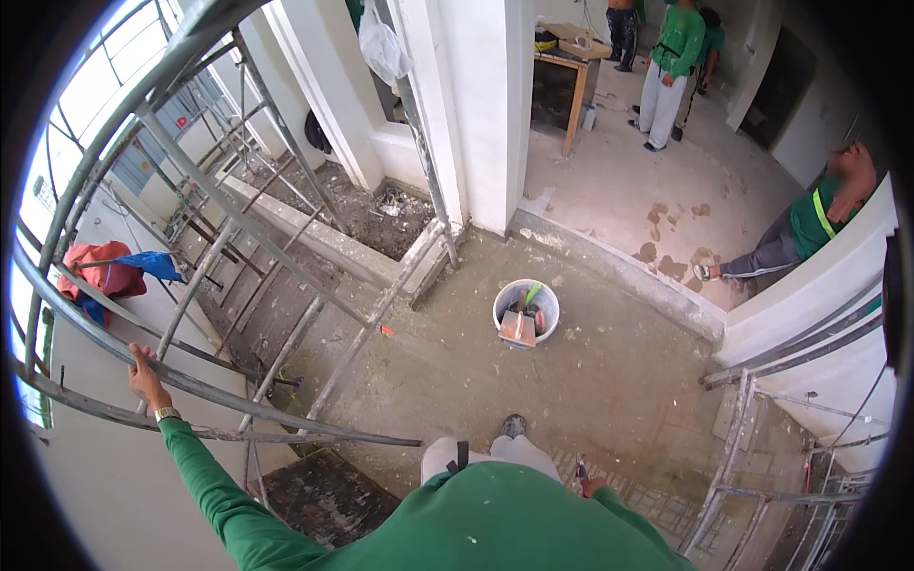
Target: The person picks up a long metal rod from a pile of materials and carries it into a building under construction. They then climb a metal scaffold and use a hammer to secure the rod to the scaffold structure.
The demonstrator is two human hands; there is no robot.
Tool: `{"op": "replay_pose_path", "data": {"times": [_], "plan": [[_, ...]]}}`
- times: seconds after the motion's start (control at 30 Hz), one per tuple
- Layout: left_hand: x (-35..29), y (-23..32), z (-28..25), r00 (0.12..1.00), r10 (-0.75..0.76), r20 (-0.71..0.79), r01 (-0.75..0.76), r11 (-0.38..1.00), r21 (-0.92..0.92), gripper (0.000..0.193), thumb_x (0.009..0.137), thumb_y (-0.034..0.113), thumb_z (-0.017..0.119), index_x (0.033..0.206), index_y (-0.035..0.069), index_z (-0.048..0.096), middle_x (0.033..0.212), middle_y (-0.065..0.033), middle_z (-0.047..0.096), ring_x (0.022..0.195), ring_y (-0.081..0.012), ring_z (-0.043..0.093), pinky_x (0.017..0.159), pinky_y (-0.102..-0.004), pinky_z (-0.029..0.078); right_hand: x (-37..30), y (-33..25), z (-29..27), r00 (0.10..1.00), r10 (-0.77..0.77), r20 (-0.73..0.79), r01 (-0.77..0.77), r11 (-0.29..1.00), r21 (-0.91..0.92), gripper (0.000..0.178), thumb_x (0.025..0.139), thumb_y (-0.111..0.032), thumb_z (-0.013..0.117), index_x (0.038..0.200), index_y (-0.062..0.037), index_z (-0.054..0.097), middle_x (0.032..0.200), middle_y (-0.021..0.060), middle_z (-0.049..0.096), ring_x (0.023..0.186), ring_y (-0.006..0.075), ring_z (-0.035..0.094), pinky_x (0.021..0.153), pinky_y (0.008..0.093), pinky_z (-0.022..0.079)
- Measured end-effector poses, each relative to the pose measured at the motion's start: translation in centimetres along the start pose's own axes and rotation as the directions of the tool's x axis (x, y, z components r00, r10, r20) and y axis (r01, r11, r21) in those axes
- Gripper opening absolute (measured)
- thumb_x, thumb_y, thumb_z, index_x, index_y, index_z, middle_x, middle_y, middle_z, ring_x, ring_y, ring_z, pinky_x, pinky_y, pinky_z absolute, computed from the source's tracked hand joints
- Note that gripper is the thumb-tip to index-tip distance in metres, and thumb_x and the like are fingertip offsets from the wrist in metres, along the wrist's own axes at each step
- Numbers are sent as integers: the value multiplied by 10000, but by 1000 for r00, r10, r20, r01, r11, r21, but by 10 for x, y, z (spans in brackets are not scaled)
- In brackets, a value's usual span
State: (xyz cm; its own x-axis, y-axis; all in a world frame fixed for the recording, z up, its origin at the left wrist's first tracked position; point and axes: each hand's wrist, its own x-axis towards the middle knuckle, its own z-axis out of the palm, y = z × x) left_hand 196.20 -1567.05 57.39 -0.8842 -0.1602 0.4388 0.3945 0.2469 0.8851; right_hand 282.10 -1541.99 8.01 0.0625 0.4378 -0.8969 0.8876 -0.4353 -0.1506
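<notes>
My left hand (148, 381) is stretched out to the left and grips a grey metal scaffold pipe (224, 407). A watch is on that wrist, below the green sleeve. Low beside my right leg, my right hand (592, 486) is partly hidden by my body. Its fingers are closed round a small dark object (581, 469), whose kind I cannot make out. On the wet concrete floor ahead of my feet stands a white bucket (500, 297). Inside it are a flat float (518, 329) leaning on the rim, a green-handled tool (533, 293) and other tools.
Scaffold frames stand on my left and right (738, 428). A red cloth bundle (103, 271) hangs on the left one. A low concrete curb (619, 271) borders the room ahead, where several people stand near a wooden table (576, 67). One person (809, 224) sits at the right opening.
</notes>
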Motion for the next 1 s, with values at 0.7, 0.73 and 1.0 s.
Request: {"op": "replay_pose_path", "data": {"times": [0.7, 0.73, 1.0], "plan": [[-556, -255, 169, -250, -884, 395, 223, 345, 912, 612, 906, 582, 473, 1264, 88, 527, 1143, -59, 619, 835, -177, 651, 702, -325, 509, 195, -307, -240, 912, -406, -64, 407, 913, 4, 347, 896, -307, 593, 736, -1, 552, 554, 93, 574, 428, 220, 570, 441, 386, 474], [-567, -243, 192, -264, -892, 366, 260, 299, 918, 611, 906, 584, 471, 1264, 92, 527, 1144, -59, 620, 844, -176, 648, 715, -325, 506, 214, -318, -245, 912, -401, -87, 405, 914, 23, 338, 892, -302, 596, 742, -2, 557, 561, 94, 579, 434, 219, 574, 450, 386, 480], [-610, -131, 227, 18, -989, 150, 669, 123, 733, 553, 914, 567, 478, 1252, 133, 542, 1121, -43, 628, 851, -163, 623, 701, -312, 486, 369, -418, -239, 935, -353, -18, 351, 934, -62, 234, 861, -238, 638, 884, -5, 638, 638, 107, 614, 487, 208, 604, 440, 378, 491]]}}
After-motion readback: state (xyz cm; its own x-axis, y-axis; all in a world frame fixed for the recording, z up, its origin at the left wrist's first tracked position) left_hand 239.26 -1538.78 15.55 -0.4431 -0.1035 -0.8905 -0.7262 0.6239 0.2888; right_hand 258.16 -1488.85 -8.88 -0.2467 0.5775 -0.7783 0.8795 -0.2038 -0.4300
